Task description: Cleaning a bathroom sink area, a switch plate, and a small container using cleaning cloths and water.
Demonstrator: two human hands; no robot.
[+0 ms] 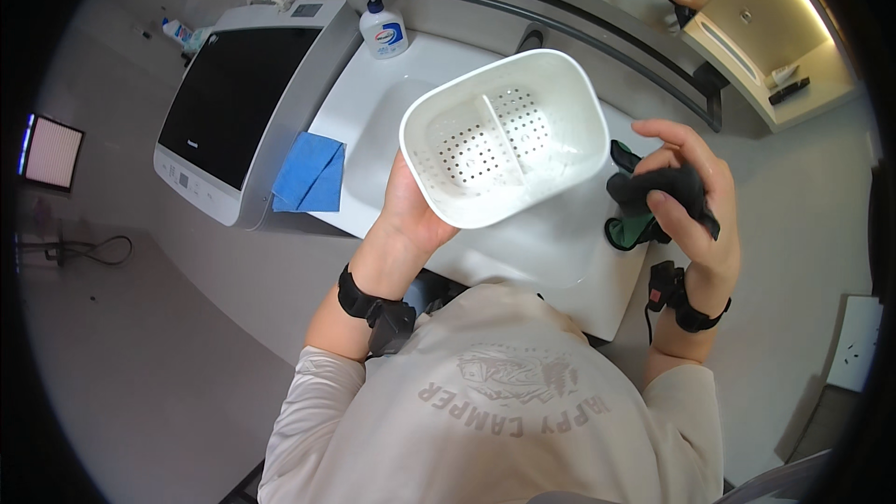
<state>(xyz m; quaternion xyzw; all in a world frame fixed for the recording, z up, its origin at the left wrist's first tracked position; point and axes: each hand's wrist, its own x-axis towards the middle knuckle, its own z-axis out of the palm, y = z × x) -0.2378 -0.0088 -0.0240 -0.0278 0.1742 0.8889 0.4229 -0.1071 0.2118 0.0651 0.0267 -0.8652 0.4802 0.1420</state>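
Note:
My left hand [416, 213] is closed on the near left side of a white oval plastic drain basket [571, 151], with a divider across its middle and small holes in its floor. The basket is held tilted above the white washbasin [551, 257], its open side facing me, and nothing lies in it. Its body hides my left fingers. On the right, my right hand [707, 210] grips a bunched black cloth [674, 189] with green patches, over the basin's right edge. Part of that cloth hangs down by the basin rim.
A grey washing machine [245, 103] with a dark lid stands left of the basin. A folded blue cloth [313, 173] lies on the basin's left edge, and a pump bottle [384, 30] at its back left corner. Behind runs a dark rail [560, 19]; a lit shelf [765, 47] is back right.

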